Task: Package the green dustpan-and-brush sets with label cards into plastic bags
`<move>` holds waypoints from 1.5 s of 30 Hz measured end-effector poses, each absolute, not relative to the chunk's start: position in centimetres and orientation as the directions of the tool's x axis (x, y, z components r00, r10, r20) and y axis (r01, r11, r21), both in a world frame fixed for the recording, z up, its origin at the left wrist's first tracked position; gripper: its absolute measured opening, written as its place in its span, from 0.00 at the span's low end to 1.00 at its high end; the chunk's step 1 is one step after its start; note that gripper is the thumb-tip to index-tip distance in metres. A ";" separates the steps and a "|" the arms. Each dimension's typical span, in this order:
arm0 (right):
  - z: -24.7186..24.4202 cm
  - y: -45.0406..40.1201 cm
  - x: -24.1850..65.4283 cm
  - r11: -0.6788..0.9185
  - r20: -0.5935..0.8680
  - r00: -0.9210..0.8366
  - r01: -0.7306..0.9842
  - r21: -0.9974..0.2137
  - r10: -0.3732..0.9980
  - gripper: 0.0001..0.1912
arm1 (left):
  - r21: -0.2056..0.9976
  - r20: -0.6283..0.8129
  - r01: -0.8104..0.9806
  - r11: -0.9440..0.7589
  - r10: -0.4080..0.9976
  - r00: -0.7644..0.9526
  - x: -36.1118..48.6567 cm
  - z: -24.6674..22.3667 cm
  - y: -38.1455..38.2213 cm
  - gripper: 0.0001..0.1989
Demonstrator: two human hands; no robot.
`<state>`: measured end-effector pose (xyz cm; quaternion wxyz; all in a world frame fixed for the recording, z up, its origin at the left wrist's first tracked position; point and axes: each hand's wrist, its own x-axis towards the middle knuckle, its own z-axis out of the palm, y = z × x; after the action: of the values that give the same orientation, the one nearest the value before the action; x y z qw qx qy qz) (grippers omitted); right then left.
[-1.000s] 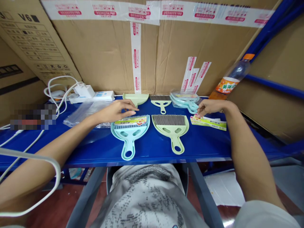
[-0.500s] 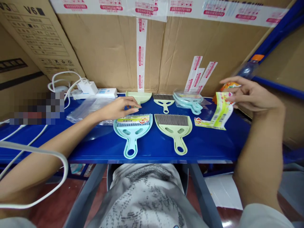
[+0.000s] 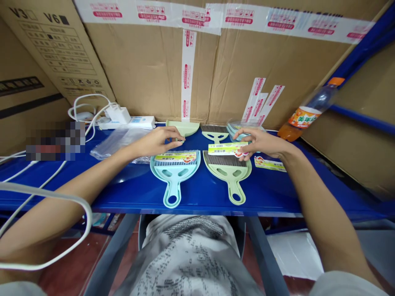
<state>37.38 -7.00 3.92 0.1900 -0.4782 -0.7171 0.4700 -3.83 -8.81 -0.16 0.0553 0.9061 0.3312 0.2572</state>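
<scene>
My right hand (image 3: 262, 142) pinches a yellow-green label card (image 3: 226, 148) by its right end. The card lies over the bristles of a green brush nested in a green dustpan (image 3: 230, 176). My left hand (image 3: 165, 142) is at the back, its fingertips closed on the handle end of a separate pale green dustpan (image 3: 183, 128). Below that hand sits a blue dustpan-and-brush set (image 3: 174, 176) with a label card across its bristles. A loose green brush (image 3: 215, 133) lies behind the green set. Another label card (image 3: 270, 164) is on the table beneath my right wrist.
A bagged blue set (image 3: 237, 130) lies behind my right hand. An orange drink bottle (image 3: 305, 115) leans at the back right. Clear plastic bags (image 3: 115, 142), a power strip (image 3: 140, 122) and white cables occupy the left. Cardboard (image 3: 148, 74) walls the back of the blue table (image 3: 197, 201).
My right hand has moved left with the label card, from the right side to over the green brush's bristles. My left hand stays at the pale green dustpan's handle.
</scene>
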 end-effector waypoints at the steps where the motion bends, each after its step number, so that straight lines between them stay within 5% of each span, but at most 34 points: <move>1: 4.1 -7.0 37.6 0.139 -0.190 -0.480 0.570 -0.810 0.856 0.32 | 0.269 0.428 0.573 -0.774 0.629 0.649 -3.8 -0.2 -8.8 0.20; 5: 4.5 -6.6 38.2 0.295 -0.191 -0.503 0.729 -0.617 0.843 0.27 | 0.259 0.422 0.578 -0.774 0.629 0.653 -3.8 -0.3 -8.8 0.20; 10: 3.5 -5.9 38.1 0.317 -0.230 -0.558 0.711 -0.628 0.797 0.31 | 0.257 0.401 0.588 -0.767 0.638 0.657 -3.8 -0.2 -8.8 0.21; 19: 3.3 -5.5 38.0 0.436 -0.207 -0.557 0.790 -0.432 0.804 0.28 | 0.235 0.403 0.597 -0.767 0.636 0.659 -3.8 -0.4 -8.7 0.21; 31: 3.3 -5.8 37.8 0.513 -0.174 -0.637 0.728 -0.454 0.751 0.33 | 0.228 0.400 0.591 -0.774 0.628 0.667 -3.9 -0.6 -8.6 0.21; 38: 2.3 -5.6 37.0 0.679 -0.151 -0.801 0.577 -0.454 0.579 0.31 | 0.227 0.396 0.595 -0.771 0.631 0.667 -3.9 -0.6 -8.7 0.21; 45: 2.1 -5.5 37.3 0.693 -0.130 -0.814 0.555 -0.461 0.566 0.29 | 0.217 0.395 0.592 -0.776 0.624 0.674 -3.8 -0.6 -8.6 0.21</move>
<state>37.28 -5.45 2.14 0.0112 -0.3047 -0.9199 0.2467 -3.83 -8.63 -0.61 0.0356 0.9142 0.3326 0.2288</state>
